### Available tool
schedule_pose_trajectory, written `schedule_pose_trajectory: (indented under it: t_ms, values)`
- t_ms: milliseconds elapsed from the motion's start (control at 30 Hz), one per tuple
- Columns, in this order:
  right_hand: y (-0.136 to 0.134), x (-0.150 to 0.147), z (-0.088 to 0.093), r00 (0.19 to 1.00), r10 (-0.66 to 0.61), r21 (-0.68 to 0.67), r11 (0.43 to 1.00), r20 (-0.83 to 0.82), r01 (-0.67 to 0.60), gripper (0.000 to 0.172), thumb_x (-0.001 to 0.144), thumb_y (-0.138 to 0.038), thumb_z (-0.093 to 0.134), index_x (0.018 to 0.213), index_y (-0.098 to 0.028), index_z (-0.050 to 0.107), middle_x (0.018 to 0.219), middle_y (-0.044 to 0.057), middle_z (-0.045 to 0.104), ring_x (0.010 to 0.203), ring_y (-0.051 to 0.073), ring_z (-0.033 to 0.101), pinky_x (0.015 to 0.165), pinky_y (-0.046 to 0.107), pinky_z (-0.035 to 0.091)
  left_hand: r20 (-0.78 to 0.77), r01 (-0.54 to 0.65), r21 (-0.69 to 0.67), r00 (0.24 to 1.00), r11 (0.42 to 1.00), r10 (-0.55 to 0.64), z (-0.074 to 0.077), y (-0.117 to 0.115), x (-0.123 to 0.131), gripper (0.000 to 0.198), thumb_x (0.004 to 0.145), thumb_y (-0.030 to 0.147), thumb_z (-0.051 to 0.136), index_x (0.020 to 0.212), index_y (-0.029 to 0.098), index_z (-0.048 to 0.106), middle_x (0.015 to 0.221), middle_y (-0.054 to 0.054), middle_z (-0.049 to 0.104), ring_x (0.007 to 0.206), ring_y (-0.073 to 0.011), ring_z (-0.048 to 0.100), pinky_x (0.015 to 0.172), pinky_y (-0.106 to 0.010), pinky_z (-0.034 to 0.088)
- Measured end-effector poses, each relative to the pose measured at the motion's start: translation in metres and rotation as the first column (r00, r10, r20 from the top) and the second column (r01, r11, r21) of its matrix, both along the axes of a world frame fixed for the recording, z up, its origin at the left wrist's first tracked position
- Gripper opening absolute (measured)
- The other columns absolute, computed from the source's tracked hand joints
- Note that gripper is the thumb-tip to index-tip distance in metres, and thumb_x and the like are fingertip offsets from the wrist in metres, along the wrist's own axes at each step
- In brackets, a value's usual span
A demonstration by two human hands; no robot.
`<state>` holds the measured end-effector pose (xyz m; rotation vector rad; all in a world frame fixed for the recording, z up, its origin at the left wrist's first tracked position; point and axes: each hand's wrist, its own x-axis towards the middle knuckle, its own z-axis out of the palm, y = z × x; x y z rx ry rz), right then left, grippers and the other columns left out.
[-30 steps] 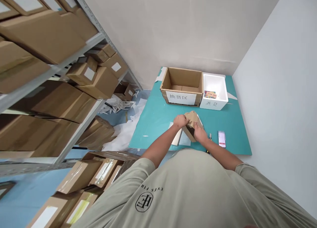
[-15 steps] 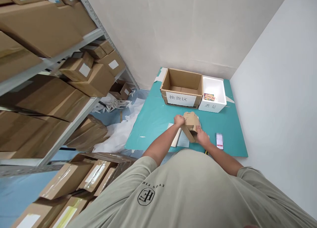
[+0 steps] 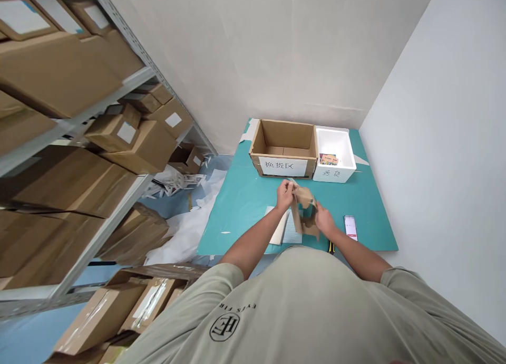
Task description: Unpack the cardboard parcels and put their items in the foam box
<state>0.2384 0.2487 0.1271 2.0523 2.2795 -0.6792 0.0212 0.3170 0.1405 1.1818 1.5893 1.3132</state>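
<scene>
My left hand (image 3: 284, 195) and my right hand (image 3: 324, 220) both grip a piece of folded brown cardboard (image 3: 304, 211), which is opened out into a loose, irregular shape. The left hand pinches its upper edge and the right hand holds its lower right part. Both hands hold it just above a teal work mat (image 3: 237, 211). Under the cardboard and beside my left hand lie pale sheets of paper or card (image 3: 280, 227). Nearest my right hand are a yellow-handled utility knife (image 3: 331, 247) and a phone (image 3: 350, 228).
An open cardboard carton (image 3: 283, 147) with a white label and a white foam box (image 3: 334, 155) stand at the mat's far edge, against the wall. Metal shelves (image 3: 98, 126) stacked with cartons rise on the left. More cartons (image 3: 106, 311) and white packing paper (image 3: 185, 232) lie on the floor.
The cardboard has gone from a compact folded shape to a looser, opened-out one. My hands have spread it apart. The view has shifted slightly.
</scene>
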Motion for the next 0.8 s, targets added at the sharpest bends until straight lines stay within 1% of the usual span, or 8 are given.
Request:
schedule_pose_trajectory:
  t_ms: [100, 167, 233, 400, 500, 567, 667, 800]
  values:
    - [0.014, 0.004, 0.011, 0.997, -0.070, -0.030, 0.997, -0.030, 0.069, 0.068, 0.113, -0.012, 0.040, 0.181, -0.008, 0.044, 0.141, 0.022, 0.083, 0.128, 0.031, 0.082, 0.106, 0.037, 0.063, 0.007, 0.122, 0.080, 0.992, 0.989, -0.123, 0.006, -0.006, -0.012, 0.024, 0.111, 0.040, 0.050, 0.095, 0.025, 0.060, 0.094, -0.007, 0.082, 0.094, -0.0192, 0.079, 0.100, -0.034, 0.062]
    - [0.024, 0.008, 0.016, 0.994, -0.086, -0.038, 0.996, -0.061, 0.084, 0.064, 0.114, -0.014, 0.040, 0.178, -0.011, 0.049, 0.141, 0.021, 0.083, 0.125, 0.031, 0.083, 0.101, 0.035, 0.064, 0.020, 0.205, 0.027, 0.978, 0.978, -0.206, 0.008, -0.007, -0.021, 0.017, 0.106, 0.033, 0.052, 0.104, 0.023, 0.066, 0.084, -0.004, 0.079, 0.088, -0.0201, 0.077, 0.099, -0.034, 0.061]
    - [0.033, 0.011, 0.018, 0.992, -0.108, -0.042, 0.993, -0.058, 0.106, 0.057, 0.116, -0.017, 0.041, 0.170, -0.012, 0.058, 0.138, 0.021, 0.084, 0.120, 0.032, 0.084, 0.097, 0.036, 0.065, 0.049, 0.248, -0.041, 0.968, 0.968, -0.246, 0.009, -0.006, -0.029, 0.027, 0.101, 0.028, 0.051, 0.119, 0.021, 0.069, 0.080, -0.002, 0.077, 0.085, -0.0209, 0.076, 0.096, -0.034, 0.061]
    - [0.052, 0.016, 0.010, 0.993, -0.115, -0.009, 0.993, -0.042, 0.114, 0.051, 0.113, -0.019, 0.042, 0.156, -0.009, 0.067, 0.118, 0.021, 0.086, 0.102, 0.033, 0.086, 0.088, 0.038, 0.067, -0.118, 0.258, -0.177, 0.952, 0.950, -0.281, 0.007, -0.017, -0.025, 0.045, 0.103, 0.048, 0.064, 0.136, 0.018, 0.074, 0.118, -0.011, 0.084, 0.110, -0.0271, 0.080, 0.097, -0.035, 0.061]
    - [0.059, 0.018, 0.002, 0.990, -0.121, -0.007, 0.993, -0.075, 0.121, 0.054, 0.109, -0.017, 0.042, 0.156, -0.011, 0.068, 0.118, 0.019, 0.086, 0.104, 0.032, 0.085, 0.089, 0.039, 0.067, -0.342, 0.228, -0.276, 0.885, 0.934, -0.317, 0.001, -0.038, -0.001, 0.091, 0.086, 0.063, 0.094, 0.159, 0.017, 0.064, 0.137, -0.019, 0.080, 0.130, -0.0373, 0.077, 0.104, -0.039, 0.059]
    - [0.060, 0.019, -0.002, 0.981, -0.167, -0.032, 0.986, -0.098, 0.165, 0.053, 0.108, -0.017, 0.043, 0.152, -0.011, 0.071, 0.123, 0.021, 0.085, 0.112, 0.034, 0.084, 0.093, 0.040, 0.067, -0.421, 0.214, -0.323, 0.840, 0.922, -0.343, -0.005, -0.052, 0.015, 0.103, 0.083, 0.054, 0.100, 0.168, 0.015, 0.057, 0.143, -0.023, 0.078, 0.138, -0.0415, 0.074, 0.108, -0.040, 0.059]
    - [0.061, 0.023, -0.006, 0.959, -0.239, -0.064, 0.971, -0.153, 0.231, 0.051, 0.107, -0.018, 0.045, 0.149, -0.011, 0.072, 0.125, 0.021, 0.084, 0.116, 0.036, 0.083, 0.096, 0.041, 0.067, -0.450, 0.216, -0.402, 0.800, 0.890, -0.398, -0.012, -0.065, 0.023, 0.073, 0.097, 0.029, 0.084, 0.165, 0.017, 0.062, 0.133, -0.020, 0.084, 0.128, -0.0406, 0.079, 0.104, -0.041, 0.059]
    - [0.060, 0.032, -0.008, 0.920, -0.309, -0.089, 0.951, -0.240, 0.296, 0.053, 0.105, -0.017, 0.044, 0.151, -0.013, 0.070, 0.128, 0.018, 0.084, 0.113, 0.033, 0.082, 0.091, 0.038, 0.068, -0.406, 0.286, -0.455, 0.776, 0.843, -0.483, -0.013, -0.060, 0.002, 0.033, 0.099, 0.019, 0.072, 0.131, 0.020, 0.083, 0.116, -0.013, 0.088, 0.115, -0.0365, 0.082, 0.097, -0.039, 0.060]
